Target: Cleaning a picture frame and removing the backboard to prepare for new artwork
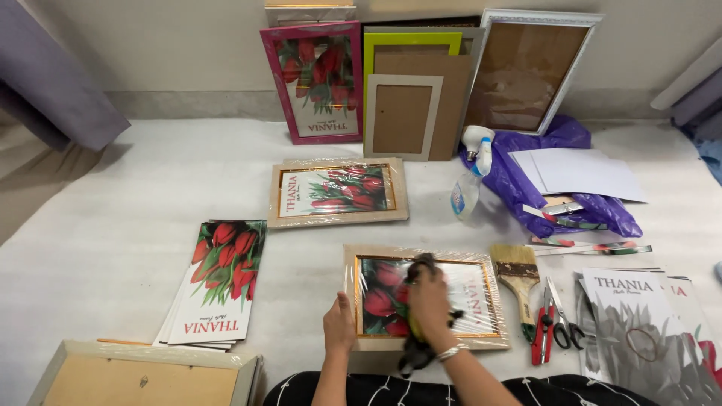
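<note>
Near edge: left hand (339, 325) flat, fingers spread, steadying picture frame (423, 297). Right hand (430, 301) closed on dark cloth (418, 331), pressed to the frame's glass. Paintbrush (518, 280) and scissors (553, 325) just right.

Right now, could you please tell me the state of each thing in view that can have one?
Wrapped frame: flat, steadied by left hand.
Dark cloth: bunched in right hand, pressed on the frame.
Second wrapped frame: flat, untouched.
Spray bottle: upright, capped.
Paintbrush: lying flat.
Scissors: lying closed.
</note>
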